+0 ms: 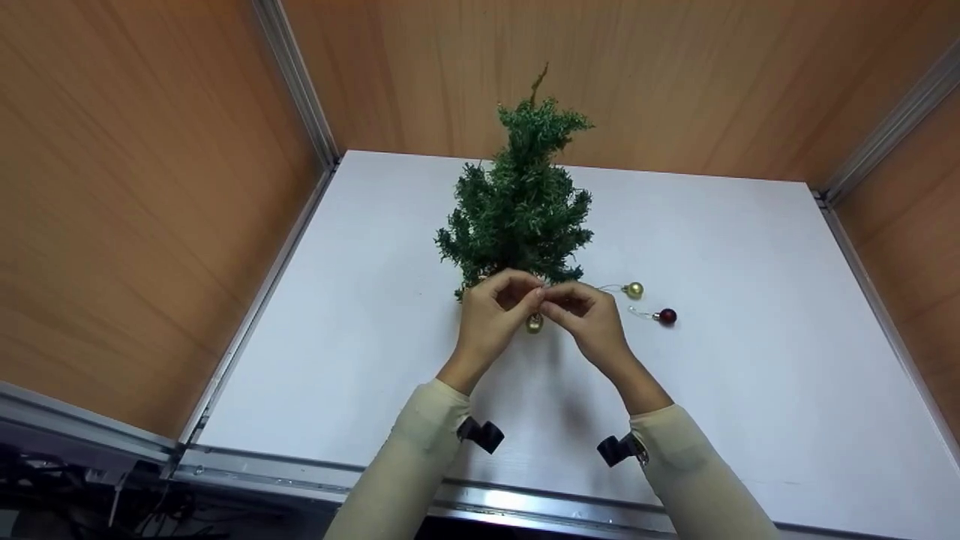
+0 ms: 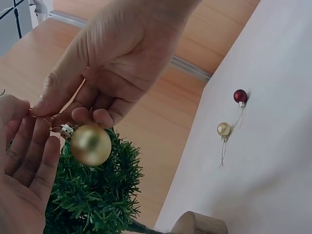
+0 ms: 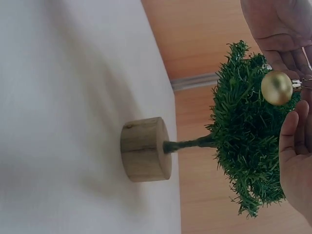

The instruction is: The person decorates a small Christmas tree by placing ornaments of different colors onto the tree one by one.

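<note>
A gold Christmas bauble (image 2: pixel 91 145) with a shiny cap hangs from a thin thread between my two hands. My left hand (image 1: pixel 486 315) and my right hand (image 1: pixel 598 321) meet at the fingertips, each pinching the thread. The bauble dangles just below the fingers in the head view. Directly behind the hands rises a small green artificial Christmas tree (image 1: pixel 525 195), its top bent. In the right wrist view the tree's round wooden base (image 3: pixel 146 149) stands on the white table. My hands hide the lower front branches from the head camera.
To the right of the tree lie a second gold bauble (image 1: pixel 634 290) and a dark red bauble (image 1: pixel 667 317), each with a thread loop. Wooden panels (image 1: pixel 180 187) enclose the white table (image 1: pixel 750 360) at the left, back and right. A metal rail (image 1: pixel 525 501) runs along its front edge.
</note>
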Demonstrator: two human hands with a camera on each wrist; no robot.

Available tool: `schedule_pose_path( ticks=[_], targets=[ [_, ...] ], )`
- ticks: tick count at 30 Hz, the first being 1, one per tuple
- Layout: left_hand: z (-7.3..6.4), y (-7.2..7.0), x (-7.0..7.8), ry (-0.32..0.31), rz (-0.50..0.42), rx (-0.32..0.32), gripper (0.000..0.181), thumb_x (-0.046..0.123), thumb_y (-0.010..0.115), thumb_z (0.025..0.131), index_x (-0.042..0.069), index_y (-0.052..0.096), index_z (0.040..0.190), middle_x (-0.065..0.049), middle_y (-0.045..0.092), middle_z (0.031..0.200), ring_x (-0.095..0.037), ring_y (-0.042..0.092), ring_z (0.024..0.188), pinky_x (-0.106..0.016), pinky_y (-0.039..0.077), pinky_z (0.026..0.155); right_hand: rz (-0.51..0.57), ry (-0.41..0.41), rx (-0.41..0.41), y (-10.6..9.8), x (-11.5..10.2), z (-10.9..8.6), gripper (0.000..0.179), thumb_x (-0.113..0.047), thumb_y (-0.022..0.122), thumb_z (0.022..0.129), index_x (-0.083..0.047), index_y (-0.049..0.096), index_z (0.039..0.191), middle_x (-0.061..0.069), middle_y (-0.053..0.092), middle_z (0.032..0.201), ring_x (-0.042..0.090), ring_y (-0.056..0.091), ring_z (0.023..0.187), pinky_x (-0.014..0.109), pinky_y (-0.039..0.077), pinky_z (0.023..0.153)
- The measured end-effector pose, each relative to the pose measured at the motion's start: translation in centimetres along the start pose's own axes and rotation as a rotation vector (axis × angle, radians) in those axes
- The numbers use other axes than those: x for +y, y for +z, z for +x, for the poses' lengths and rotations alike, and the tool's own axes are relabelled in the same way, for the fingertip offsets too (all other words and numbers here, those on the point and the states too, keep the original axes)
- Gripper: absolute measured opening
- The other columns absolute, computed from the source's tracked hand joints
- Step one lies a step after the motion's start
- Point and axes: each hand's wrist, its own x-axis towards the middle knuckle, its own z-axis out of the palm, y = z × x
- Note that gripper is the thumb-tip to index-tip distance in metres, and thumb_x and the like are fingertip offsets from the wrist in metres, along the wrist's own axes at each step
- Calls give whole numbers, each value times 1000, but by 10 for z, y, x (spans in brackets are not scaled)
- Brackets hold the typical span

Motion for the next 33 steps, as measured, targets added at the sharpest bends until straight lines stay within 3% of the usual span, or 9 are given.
schedule_pose_path(
  ticks=[6,11,13,18,24,27,33],
  targets=[
    [2,-2,-2,34,17,-3,8,5,66,81,1,65,88,-7,65,78,-16,59,63,-30,49,55,7,-15,-2,0,-2,3,12,-8,68,79,0,67,88,9,65,89,23,60,82,31,49,70],
    [4,0,-26,52,34,-2,7,14,66,83,10,66,89,3,64,79,-10,59,63,-26,49,55,6,-12,-10,0,-4,5,11,-8,67,81,0,66,88,10,64,89,23,59,82,31,49,70],
    [5,0,-27,51,36,-3,8,14,66,82,10,66,88,3,64,79,-10,59,63,-26,49,55,11,-9,-6,0,-3,7,10,-7,66,81,1,65,88,10,63,88,23,59,81,30,48,70],
    [6,-7,-4,38,36,8,8,6,66,81,1,65,87,-5,64,79,-17,59,64,-31,50,56,49,-12,3,-2,10,13,10,-9,65,82,-2,64,88,11,62,88,24,59,82,30,48,71],
    [11,-10,1,40,71,30,8,6,66,81,0,65,87,-7,64,81,-17,59,67,-34,50,60,16,-16,-3,-3,16,21,12,-16,65,84,-7,65,92,9,62,89,24,57,79,30,48,66],
    [14,-10,-2,52,83,43,8,7,67,81,1,65,87,-6,64,80,-16,59,66,-33,49,59,4,-12,7,-2,8,23,11,-15,63,85,-6,64,91,8,61,88,22,55,76,28,46,64],
    [22,-7,-26,49,106,71,8,14,67,82,9,66,87,4,64,80,-10,58,64,-26,49,57,-2,-24,43,2,-14,27,13,-10,62,86,1,61,91,11,60,87,21,52,73,26,43,61]
  ],
)
